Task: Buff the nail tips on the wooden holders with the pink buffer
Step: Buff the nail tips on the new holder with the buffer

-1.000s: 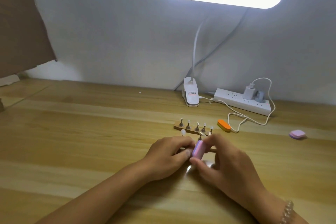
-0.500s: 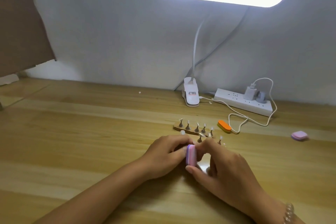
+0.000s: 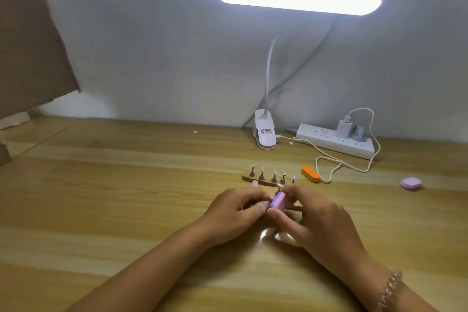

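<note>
Pink buffer (image 3: pixel 278 200), pinched between the thumb and fingers of the right hand (image 3: pixel 319 220), works at lower centre of the frame over the near wooden holder (image 3: pixel 293 208). The left hand (image 3: pixel 235 213) grips that holder with curled fingers, and the nail tip being buffed is hidden. A second wooden holder (image 3: pixel 260 181) stands just beyond, with an orange buffer (image 3: pixel 310 174) to its right on the table (image 3: pixel 126 197). Too hard or slanted a stroke could pop the tip off its stand or knock the far row.

R hand (image 3: pixel 316 220) pinches buffer (image 3: pixel 278 200); L hand (image 3: pixel 235 213) curled, thumb alongside.
</note>
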Demonstrator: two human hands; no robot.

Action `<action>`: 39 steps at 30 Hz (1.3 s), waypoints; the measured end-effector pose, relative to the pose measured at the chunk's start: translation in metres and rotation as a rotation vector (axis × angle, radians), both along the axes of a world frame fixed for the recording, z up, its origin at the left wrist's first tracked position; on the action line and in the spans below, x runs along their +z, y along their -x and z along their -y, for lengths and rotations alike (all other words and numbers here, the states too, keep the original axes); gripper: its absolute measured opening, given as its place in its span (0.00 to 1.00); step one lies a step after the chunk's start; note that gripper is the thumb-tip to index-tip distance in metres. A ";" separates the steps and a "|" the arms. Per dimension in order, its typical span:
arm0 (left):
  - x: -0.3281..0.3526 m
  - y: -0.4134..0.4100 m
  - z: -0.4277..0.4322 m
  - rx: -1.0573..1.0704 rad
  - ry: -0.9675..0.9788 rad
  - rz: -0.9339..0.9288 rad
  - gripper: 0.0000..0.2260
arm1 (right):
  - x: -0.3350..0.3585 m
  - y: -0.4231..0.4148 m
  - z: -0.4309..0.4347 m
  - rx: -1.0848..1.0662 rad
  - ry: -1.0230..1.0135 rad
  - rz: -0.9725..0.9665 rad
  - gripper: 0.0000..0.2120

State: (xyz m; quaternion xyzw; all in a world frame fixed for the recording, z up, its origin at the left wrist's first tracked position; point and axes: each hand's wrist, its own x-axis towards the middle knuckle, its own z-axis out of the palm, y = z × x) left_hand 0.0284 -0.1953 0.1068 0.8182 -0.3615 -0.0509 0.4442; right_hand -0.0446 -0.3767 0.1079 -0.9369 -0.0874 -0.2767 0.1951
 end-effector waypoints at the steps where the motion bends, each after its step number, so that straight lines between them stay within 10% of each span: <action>1: 0.001 0.000 0.001 0.005 -0.009 0.003 0.12 | 0.000 -0.001 0.000 0.025 0.007 -0.005 0.22; 39: -0.006 0.000 0.006 0.096 -0.169 0.069 0.08 | 0.003 -0.007 0.003 0.149 -0.470 -0.144 0.15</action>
